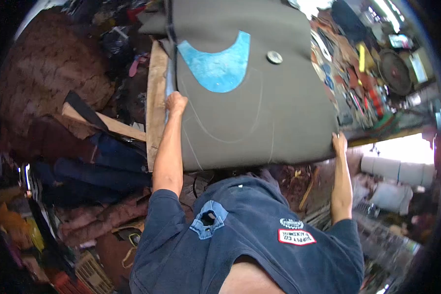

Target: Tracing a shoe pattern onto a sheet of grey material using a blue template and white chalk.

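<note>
At far left a large brown sheet of material (54, 68) lies crumpled in a heap, with dark blue cloth (100, 174) bunched nearer the person. A pale wooden bar (125, 128) slants toward a broad wooden board (156, 78), which runs along the left side of the grey sheet (299, 103). This sheet lies spread out in front of the person, reaching from beside that board to the tools on the right. The left hand (176, 103) is curled at the sheet's left edge, its fingers bunched and seemingly gripping the border, though they are too small and blurred to be sure. Just right of that hand, pale drawn lines (229, 142) form a U shape on the sheet; a blue crescent-shaped piece (218, 68) lies flat beyond its curve, horns pointing away. A small round object (274, 57) rests farther right. The right hand (339, 143) pinches the sheet's near right corner. Beyond it are scattered hand tools (360, 98), a dark round disc (395, 72) and a white roll (397, 170).
</note>
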{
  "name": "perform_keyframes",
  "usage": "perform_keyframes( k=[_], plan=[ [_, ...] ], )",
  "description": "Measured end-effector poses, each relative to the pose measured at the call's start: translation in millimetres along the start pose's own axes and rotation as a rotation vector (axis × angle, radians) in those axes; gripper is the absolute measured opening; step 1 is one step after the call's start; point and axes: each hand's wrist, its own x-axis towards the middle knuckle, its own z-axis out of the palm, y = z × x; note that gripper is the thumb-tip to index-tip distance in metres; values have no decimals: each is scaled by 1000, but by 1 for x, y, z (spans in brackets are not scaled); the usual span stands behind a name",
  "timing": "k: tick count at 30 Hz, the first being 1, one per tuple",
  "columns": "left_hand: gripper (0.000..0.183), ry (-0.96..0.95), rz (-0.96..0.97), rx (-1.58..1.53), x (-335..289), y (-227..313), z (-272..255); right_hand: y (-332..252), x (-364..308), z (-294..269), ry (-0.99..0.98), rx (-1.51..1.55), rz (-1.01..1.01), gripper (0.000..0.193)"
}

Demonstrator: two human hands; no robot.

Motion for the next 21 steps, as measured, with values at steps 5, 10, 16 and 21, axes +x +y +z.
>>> perform_keyframes(
  k=[5, 10, 16, 21],
  plan=[
    [67, 19, 56, -560, 25, -30, 25, -38, -8, -18, -84, 18, 71, 55],
    [65, -261, -240, -929, 14, -35, 21, -45, -6, -17, -102, 41, 108, 55],
    [62, -384, -156, -733, -60, -53, -6, -24, -9, -9, -81, 54, 84, 53],
    [51, -487, -171, -694, -106, -34, -46, 20, -16, -21, -31, 155, -11, 46]
  ],
)
